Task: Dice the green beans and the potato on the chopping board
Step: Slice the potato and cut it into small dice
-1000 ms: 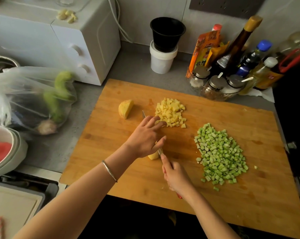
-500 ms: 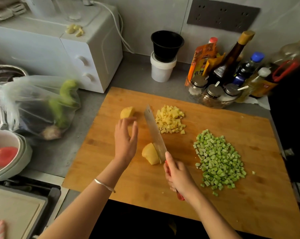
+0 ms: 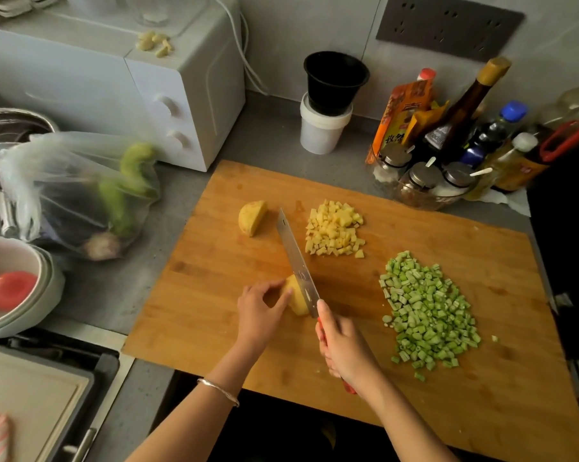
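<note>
On the wooden chopping board (image 3: 481,411) lie a heap of diced green beans (image 3: 428,311) at the right and a smaller heap of potato cubes (image 3: 335,228) behind it. A potato chunk (image 3: 252,216) rests alone at the board's far left. My left hand (image 3: 259,313) holds another potato piece (image 3: 296,296) with curled fingers near the board's middle. My right hand (image 3: 343,348) grips the red handle of a knife (image 3: 296,258), forefinger along the spine. The blade lies against the right side of the held piece and points away from me.
A white oven (image 3: 168,95) stands at the back left, a clear bag of vegetables (image 3: 81,195) in front of it. White and black cups (image 3: 328,105) stand behind the board. Bottles and spice jars (image 3: 448,151) crowd the back right. A bowl with tomatoes (image 3: 11,288) sits left.
My left hand pushed cubes to the far heap, reached towards the far potato chunk, then came back onto the near piece. The knife stayed beside that piece.
</note>
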Available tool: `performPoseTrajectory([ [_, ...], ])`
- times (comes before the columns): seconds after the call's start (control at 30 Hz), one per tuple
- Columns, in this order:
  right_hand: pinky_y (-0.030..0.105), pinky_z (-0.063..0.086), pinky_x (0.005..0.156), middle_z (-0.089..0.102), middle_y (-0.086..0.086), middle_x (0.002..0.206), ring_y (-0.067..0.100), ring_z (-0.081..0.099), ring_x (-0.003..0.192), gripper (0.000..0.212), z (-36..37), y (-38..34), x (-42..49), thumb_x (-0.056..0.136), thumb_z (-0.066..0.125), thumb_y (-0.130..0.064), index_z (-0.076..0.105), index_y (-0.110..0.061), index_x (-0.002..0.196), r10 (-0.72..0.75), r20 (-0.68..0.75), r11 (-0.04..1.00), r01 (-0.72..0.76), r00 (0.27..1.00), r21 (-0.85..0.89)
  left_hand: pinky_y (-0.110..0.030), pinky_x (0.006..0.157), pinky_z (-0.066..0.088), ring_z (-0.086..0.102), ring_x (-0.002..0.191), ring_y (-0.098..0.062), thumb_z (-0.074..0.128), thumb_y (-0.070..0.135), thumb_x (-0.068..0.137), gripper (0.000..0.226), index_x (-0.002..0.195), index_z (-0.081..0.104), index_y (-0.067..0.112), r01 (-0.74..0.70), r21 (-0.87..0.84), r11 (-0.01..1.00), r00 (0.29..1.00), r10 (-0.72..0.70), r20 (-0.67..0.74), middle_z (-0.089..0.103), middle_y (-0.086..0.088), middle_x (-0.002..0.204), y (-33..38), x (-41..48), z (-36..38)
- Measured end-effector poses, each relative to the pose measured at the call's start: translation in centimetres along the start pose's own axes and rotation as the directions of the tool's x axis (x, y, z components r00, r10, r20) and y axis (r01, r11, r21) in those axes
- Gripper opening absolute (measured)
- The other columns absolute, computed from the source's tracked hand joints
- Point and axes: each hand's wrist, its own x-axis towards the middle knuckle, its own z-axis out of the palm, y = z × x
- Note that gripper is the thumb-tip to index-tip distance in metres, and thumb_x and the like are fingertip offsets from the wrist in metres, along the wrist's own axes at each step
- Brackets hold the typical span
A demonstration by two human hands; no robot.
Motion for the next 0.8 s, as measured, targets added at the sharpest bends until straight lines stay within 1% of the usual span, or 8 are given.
performPoseTrajectory([
  [0.23,0.021,0.023,0.037,0.030,-0.007,0.042,0.009,0.027,0.033,0.055,0.4,0.4,0.8,0.097,0.028,-0.060,0.037,-0.014,0.067,0.055,-0.021,0.996,-0.057,0.998,-0.073,-0.033,0.092,0.038,0.050,0.102,-0.007,0.065,0.045,0.084,0.026,0.103,0.071,0.029,-0.017,-0.001,1.000,0.999,0.017,-0.039,0.066,0.017,0.099,-0.4,-0.2,0.4],
  [0.43,0.024,0.026,0.042,0.034,-0.010,0.035,0.004,0.031,0.031,0.058,1.1,1.0,1.9,0.094,0.026,-0.063,0.040,-0.016,0.063,0.116,-0.046,0.984,-0.121,0.992,-0.129,-0.032,0.090,0.038,0.050,0.101,-0.006,0.066,0.043,0.084,0.023,0.102,0.071,0.030,-0.008,-0.035,0.999,0.999,0.006,-0.047,0.066,0.017,0.097,-0.4,-0.3,0.5],
  [0.5,0.024,0.028,0.043,0.037,-0.010,0.039,0.005,0.034,0.035,0.058,1.4,1.1,2.4,0.096,0.026,-0.062,0.040,-0.018,0.062,0.122,-0.061,0.980,-0.130,0.991,-0.150,-0.031,0.089,0.038,0.050,0.100,-0.006,0.067,0.042,0.084,0.023,0.102,0.071,0.029,-0.014,-0.033,0.999,0.999,0.012,-0.052,0.066,0.017,0.097,-0.4,-0.2,0.4],
  [0.6,0.026,0.033,0.047,0.040,-0.007,0.049,0.011,0.038,0.044,0.058,1.9,1.5,2.9,0.097,0.027,-0.061,0.040,-0.020,0.059,0.096,-0.113,0.967,-0.120,0.989,-0.226,-0.029,0.088,0.038,0.051,0.099,-0.007,0.067,0.040,0.084,0.022,0.102,0.072,0.029,-0.022,-0.039,0.999,0.999,0.020,-0.045,0.065,0.018,0.095,-0.5,-0.4,0.4],
  [0.7,0.025,0.029,0.045,0.036,-0.010,0.043,0.010,0.035,0.044,0.055,2.7,2.3,3.0,0.092,0.026,-0.064,0.039,-0.024,0.056,0.068,-0.152,0.976,-0.098,0.986,-0.197,-0.030,0.089,0.037,0.050,0.100,-0.007,0.067,0.040,0.085,0.022,0.104,0.071,0.029,-0.029,-0.038,0.999,0.998,0.027,-0.055,0.064,0.018,0.094,-0.5,-0.4,0.5],
  [0.8,0.022,0.026,0.044,0.037,-0.011,0.037,0.004,0.034,0.038,0.053,2.9,2.5,2.9,0.095,0.030,-0.060,0.040,-0.023,0.057,0.086,-0.135,0.985,-0.104,0.987,-0.140,-0.030,0.090,0.037,0.050,0.101,-0.007,0.066,0.040,0.085,0.024,0.105,0.071,0.028,-0.030,-0.051,0.998,0.998,0.027,-0.059,0.065,0.017,0.097,-0.4,-0.5,0.6],
])
